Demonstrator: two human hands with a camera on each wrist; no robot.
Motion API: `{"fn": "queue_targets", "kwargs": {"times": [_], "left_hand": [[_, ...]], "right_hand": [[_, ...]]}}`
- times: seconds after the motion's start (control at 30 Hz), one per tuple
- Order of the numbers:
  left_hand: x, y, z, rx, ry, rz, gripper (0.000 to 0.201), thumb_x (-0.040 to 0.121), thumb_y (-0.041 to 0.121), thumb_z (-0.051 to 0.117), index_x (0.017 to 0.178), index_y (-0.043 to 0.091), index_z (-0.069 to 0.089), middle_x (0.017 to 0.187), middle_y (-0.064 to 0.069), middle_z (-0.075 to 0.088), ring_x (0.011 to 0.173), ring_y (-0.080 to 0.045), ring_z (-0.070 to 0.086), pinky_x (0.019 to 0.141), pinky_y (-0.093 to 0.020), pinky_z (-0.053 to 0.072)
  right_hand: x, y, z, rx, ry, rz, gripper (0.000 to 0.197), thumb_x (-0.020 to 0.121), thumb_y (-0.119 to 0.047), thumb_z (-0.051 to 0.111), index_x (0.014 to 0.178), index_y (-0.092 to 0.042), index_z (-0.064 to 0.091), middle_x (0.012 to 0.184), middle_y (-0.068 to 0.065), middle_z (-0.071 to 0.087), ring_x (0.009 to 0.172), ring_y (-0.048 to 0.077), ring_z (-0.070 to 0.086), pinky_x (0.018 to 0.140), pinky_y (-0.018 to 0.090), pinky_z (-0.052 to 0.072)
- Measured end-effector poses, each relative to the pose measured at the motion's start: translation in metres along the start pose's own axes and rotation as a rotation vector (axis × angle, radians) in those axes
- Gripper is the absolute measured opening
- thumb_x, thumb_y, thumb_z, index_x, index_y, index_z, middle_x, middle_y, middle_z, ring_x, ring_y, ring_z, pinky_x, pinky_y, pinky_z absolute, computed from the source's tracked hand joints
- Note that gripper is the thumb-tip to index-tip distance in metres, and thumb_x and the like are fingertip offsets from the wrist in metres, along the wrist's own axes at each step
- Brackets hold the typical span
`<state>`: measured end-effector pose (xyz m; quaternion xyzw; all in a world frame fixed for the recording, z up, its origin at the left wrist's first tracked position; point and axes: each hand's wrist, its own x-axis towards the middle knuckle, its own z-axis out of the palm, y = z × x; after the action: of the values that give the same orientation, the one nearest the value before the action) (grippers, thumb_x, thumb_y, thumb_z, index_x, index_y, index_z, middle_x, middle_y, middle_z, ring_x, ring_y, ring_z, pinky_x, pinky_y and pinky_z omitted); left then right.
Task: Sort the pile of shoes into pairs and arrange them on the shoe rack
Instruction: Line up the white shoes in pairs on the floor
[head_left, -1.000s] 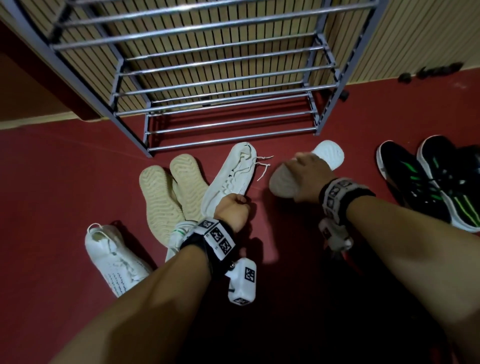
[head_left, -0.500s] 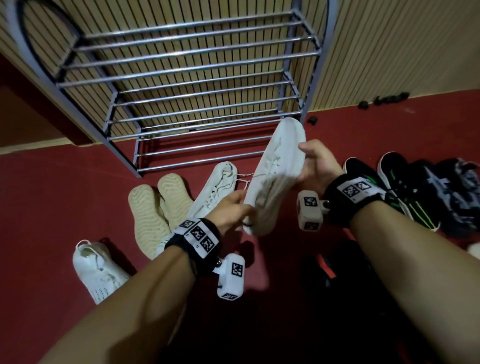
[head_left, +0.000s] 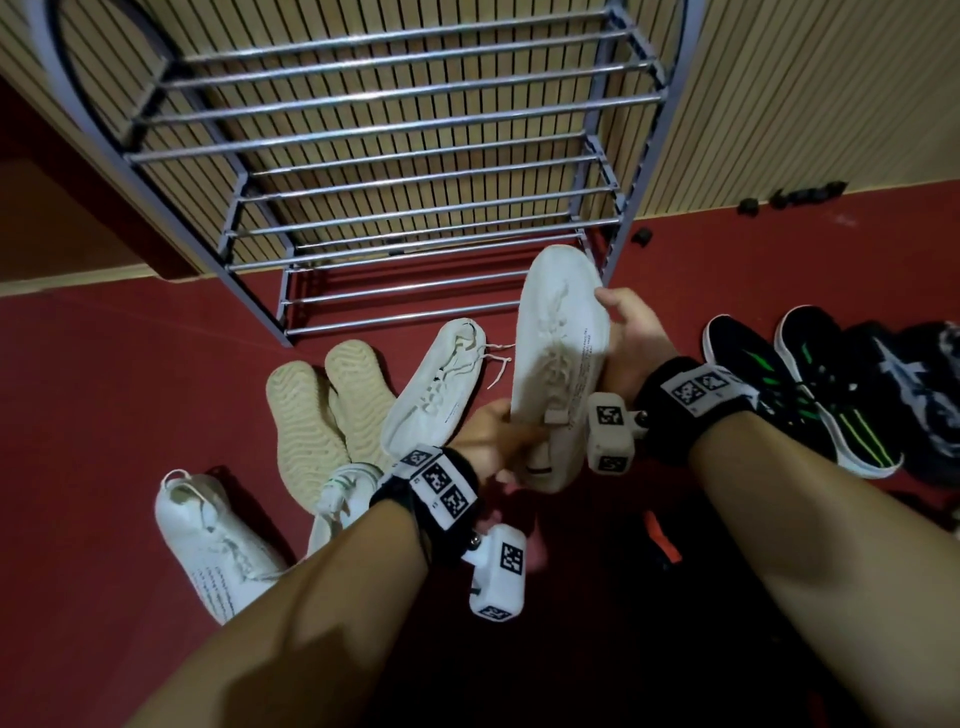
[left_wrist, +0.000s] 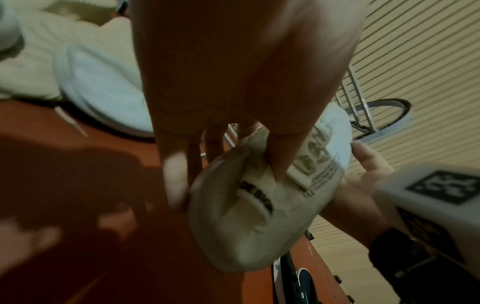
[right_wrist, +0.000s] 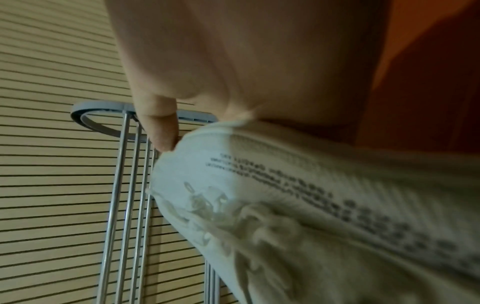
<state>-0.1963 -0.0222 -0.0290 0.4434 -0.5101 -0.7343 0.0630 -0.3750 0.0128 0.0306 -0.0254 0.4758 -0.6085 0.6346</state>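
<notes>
Both hands hold one cream knit sneaker in the air, toe pointing at the metal shoe rack. My left hand pinches its heel collar; a finger dips into the opening of the sneaker. My right hand grips the sole side near the toe, thumb on the edge of the sneaker. Its matching cream sneaker lies on the red floor to the left.
Two cream shoes lie sole-up on the floor. A white knit sneaker lies at the left, another white shoe beside my left wrist. Black sneakers with green stripes stand at the right. The rack's shelves hold nothing.
The cream sneaker was lifted off the floor by my right hand and turned upper-side up; my left hand took hold of its heel. The view shifted a little closer.
</notes>
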Motion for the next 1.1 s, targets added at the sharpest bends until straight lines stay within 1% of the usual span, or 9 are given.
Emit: {"fn": "queue_targets", "kwargs": {"times": [0.2, 0.37, 0.5, 0.57, 0.63, 0.73, 0.83, 0.93, 1.1], "left_hand": [[0.003, -0.01, -0.002, -0.08, 0.004, -0.08, 0.038, 0.084, 0.011, 0.069, 0.118, 0.002, 0.054, 0.089, -0.024, 0.062, 0.059, -0.027, 0.055, 0.037, -0.023, 0.039], [0.01, -0.021, -0.009, -0.082, 0.259, -0.016, 0.029, 0.081, 0.017, 0.076, 0.098, 0.003, 0.058, 0.086, -0.02, 0.067, 0.058, -0.028, 0.062, 0.045, -0.032, 0.046], [0.008, -0.018, -0.013, 0.018, 0.261, 0.019, 0.03, 0.079, 0.034, 0.078, 0.085, 0.01, 0.06, 0.074, -0.015, 0.07, 0.054, -0.027, 0.061, 0.047, -0.033, 0.047], [0.008, -0.01, -0.019, 0.126, 0.175, 0.041, 0.035, 0.081, 0.048, 0.072, 0.081, 0.013, 0.067, 0.07, -0.011, 0.07, 0.054, -0.024, 0.062, 0.05, -0.033, 0.048], [0.016, -0.001, -0.036, 0.275, 0.231, 0.08, 0.046, 0.082, 0.058, 0.062, 0.078, 0.012, 0.067, 0.069, -0.008, 0.069, 0.057, -0.028, 0.063, 0.055, -0.036, 0.051], [0.035, 0.007, -0.081, 0.626, 0.52, 0.089, 0.04, 0.085, 0.048, 0.056, 0.096, 0.012, 0.068, 0.09, -0.01, 0.071, 0.089, -0.032, 0.067, 0.083, -0.041, 0.053], [0.044, -0.005, -0.115, 0.848, 0.682, 0.017, 0.038, 0.09, 0.045, 0.049, 0.114, 0.019, 0.064, 0.112, -0.013, 0.066, 0.101, -0.035, 0.061, 0.091, -0.042, 0.049], [0.046, -0.027, -0.124, 0.924, 0.728, -0.126, 0.037, 0.093, 0.041, 0.044, 0.122, 0.025, 0.06, 0.122, -0.014, 0.058, 0.11, -0.038, 0.055, 0.097, -0.045, 0.045], [0.042, -0.052, -0.133, 0.91, 0.612, -0.216, 0.044, 0.094, 0.025, 0.049, 0.138, 0.023, 0.046, 0.133, -0.017, 0.047, 0.118, -0.039, 0.052, 0.101, -0.044, 0.041]], "right_hand": [[0.017, 0.019, -0.01, -0.275, 0.075, 0.059, 0.047, 0.085, -0.026, 0.061, 0.126, -0.002, 0.056, 0.107, 0.024, 0.065, 0.095, 0.037, 0.064, 0.091, 0.055, 0.05], [0.018, 0.044, -0.024, -0.709, 0.077, 0.183, 0.025, 0.087, -0.024, 0.067, 0.109, -0.016, 0.061, 0.085, 0.01, 0.067, 0.07, 0.026, 0.064, 0.06, 0.035, 0.054], [0.021, 0.057, -0.034, -0.777, 0.017, 0.234, 0.032, 0.087, -0.007, 0.062, 0.118, -0.013, 0.059, 0.106, 0.018, 0.068, 0.096, 0.036, 0.067, 0.077, 0.049, 0.057], [0.023, 0.058, -0.034, -0.755, 0.066, 0.207, 0.031, 0.088, 0.0, 0.058, 0.117, -0.011, 0.06, 0.105, 0.015, 0.067, 0.093, 0.034, 0.066, 0.073, 0.045, 0.057], [0.027, 0.059, -0.039, -0.7, 0.113, 0.21, 0.031, 0.088, 0.004, 0.056, 0.114, -0.01, 0.061, 0.103, 0.015, 0.067, 0.091, 0.032, 0.066, 0.072, 0.042, 0.056], [0.032, 0.062, -0.049, -0.686, 0.193, 0.228, 0.027, 0.084, 0.006, 0.057, 0.104, -0.01, 0.065, 0.107, 0.019, 0.067, 0.099, 0.037, 0.065, 0.079, 0.047, 0.055], [0.035, 0.07, -0.058, -0.694, 0.252, 0.26, 0.024, 0.084, 0.007, 0.056, 0.095, -0.012, 0.064, 0.1, 0.016, 0.067, 0.09, 0.034, 0.066, 0.073, 0.044, 0.056], [0.039, 0.08, -0.063, -0.71, 0.297, 0.283, 0.022, 0.085, 0.008, 0.056, 0.091, -0.012, 0.062, 0.094, 0.014, 0.065, 0.079, 0.03, 0.065, 0.062, 0.038, 0.054], [0.046, 0.088, -0.062, -0.756, 0.309, 0.298, 0.02, 0.084, 0.006, 0.058, 0.092, -0.011, 0.063, 0.097, 0.016, 0.065, 0.083, 0.033, 0.064, 0.064, 0.04, 0.055]]}}
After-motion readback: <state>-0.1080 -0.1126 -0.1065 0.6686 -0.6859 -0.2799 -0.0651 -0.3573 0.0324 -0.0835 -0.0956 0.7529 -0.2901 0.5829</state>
